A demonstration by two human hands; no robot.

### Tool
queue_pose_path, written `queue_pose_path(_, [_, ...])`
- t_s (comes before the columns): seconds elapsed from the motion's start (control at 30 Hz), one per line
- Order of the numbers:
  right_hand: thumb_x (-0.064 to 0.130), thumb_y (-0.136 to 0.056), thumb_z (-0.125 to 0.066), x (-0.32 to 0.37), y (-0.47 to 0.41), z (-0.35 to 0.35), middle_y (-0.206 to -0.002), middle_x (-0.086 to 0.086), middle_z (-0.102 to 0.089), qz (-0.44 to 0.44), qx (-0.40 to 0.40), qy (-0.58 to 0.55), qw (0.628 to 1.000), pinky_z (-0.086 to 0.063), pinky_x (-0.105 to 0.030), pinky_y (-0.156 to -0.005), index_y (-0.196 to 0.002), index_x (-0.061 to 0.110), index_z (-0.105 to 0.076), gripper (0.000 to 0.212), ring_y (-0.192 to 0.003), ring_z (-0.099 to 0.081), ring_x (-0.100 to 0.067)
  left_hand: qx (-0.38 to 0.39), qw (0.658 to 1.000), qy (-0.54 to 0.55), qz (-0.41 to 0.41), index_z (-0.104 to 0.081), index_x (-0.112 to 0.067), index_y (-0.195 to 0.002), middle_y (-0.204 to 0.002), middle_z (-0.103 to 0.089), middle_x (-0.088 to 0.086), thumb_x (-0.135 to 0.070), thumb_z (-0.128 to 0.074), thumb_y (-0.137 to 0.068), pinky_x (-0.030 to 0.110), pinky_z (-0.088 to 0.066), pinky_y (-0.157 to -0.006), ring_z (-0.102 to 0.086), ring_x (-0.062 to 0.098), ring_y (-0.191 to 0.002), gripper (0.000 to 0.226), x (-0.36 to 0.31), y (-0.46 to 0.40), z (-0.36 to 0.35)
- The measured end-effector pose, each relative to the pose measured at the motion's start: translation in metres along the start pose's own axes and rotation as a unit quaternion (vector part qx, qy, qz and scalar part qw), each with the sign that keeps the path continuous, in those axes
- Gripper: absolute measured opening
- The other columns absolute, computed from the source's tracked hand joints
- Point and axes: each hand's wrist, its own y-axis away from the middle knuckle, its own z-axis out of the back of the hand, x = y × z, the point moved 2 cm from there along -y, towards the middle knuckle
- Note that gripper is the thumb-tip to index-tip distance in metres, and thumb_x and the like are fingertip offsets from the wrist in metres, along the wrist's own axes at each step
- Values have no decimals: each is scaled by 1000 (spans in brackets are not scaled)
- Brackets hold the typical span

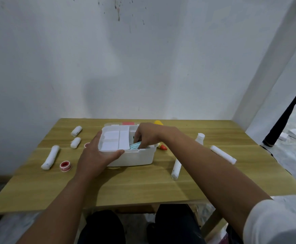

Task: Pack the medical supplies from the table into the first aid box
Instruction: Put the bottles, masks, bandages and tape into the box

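A white first aid box (135, 156) sits open near the middle of the wooden worktop (143, 187), with a white divided tray (114, 140) resting in its left part. The left hand (94, 155) clasps the box's near-left corner: the thumb lies along the front rim and the other fingers (98, 136) are spread up the left side, flat against the plastic. The right hand (148, 135) reaches down into the right part of the box, its fingers curled close together and pinching a light blue item (135, 146) that looks like folded face masks, lying inside just right of the tray; the fingertips themselves are partly hidden by the box wall. Left of the box, four white bandage rolls lie apart on the worktop: a short roll (76, 131) at the far side, another short roll (75, 142) nearer, a long roll (50, 157), and beside that a red-and-white tape spool (65, 166). A second red spool (87, 145) peeks out just behind the left hand. Right of the box lie a yellow tube with a red cap (161, 147), a white bottle (200, 138), a long bandage roll (176, 167) under the right forearm, and a long white roll (223, 154) further right. A pink-topped lid (128, 123) sits behind the box.
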Motion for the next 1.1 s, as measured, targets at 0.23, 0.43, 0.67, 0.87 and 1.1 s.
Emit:
queue_pose_path(0.23, [22, -85, -77, 1, -1, -14, -105, 8, -77, 3, -26, -9, 1000, -57, -31, -84, -105, 23, -82, 20, -98, -66, -12, -4, 1000, 14, -12, -34, -39, -160, -156, -51, -10, -75, -80, -62, 43, -53, -99, -48, 21, -140, 114, -2, 1, 1])
queue_pose_path(0.43, [20, -88, -74, 6, -7, -18, -104, 6, -76, 2, -22, -14, 1000, -55, -29, -80, -104, 20, -81, 17, -99, -66, -14, -7, 1000, 15, -5, -33, -40, -160, -156, -51, -13, -82, -75, -57, 46, -53, -102, -49, 19, -140, 119, 0, 1, 1])
queue_pose_path(0.67, [25, -85, -80, 6, -13, -20, -100, 4, -78, -5, -15, -40, 999, -58, -31, -84, -100, 19, -81, 17, -100, -69, -15, -4, 1000, 17, -4, -32, -39, -161, -159, -48, -9, -83, -73, -55, 44, -52, -99, -46, 22, -142, 122, 0, 1, -1])
queue_pose_path(0.87, [17, -86, -81, -18, 3, 17, -86, 0, -80, 4, -129, -238, 963, -63, -28, -78, -94, 12, -81, 10, -76, -77, -13, -7, 1000, 10, 1, -32, -40, -161, -159, -48, -11, -85, -73, -55, 47, -53, -102, -46, 22, -143, 122, 2, 1, 0])
queue_pose_path(1.1, [25, -89, -67, -94, 5, 16, -111, 2, -74, -226, -330, -160, 902, -55, -34, -84, -111, 19, -76, 25, -105, -69, -21, -7, 1000, 29, 5, -32, -42, -161, -156, -50, -15, -83, -76, -56, 46, -52, -104, -47, 18, -142, 121, 3, 2, 0])
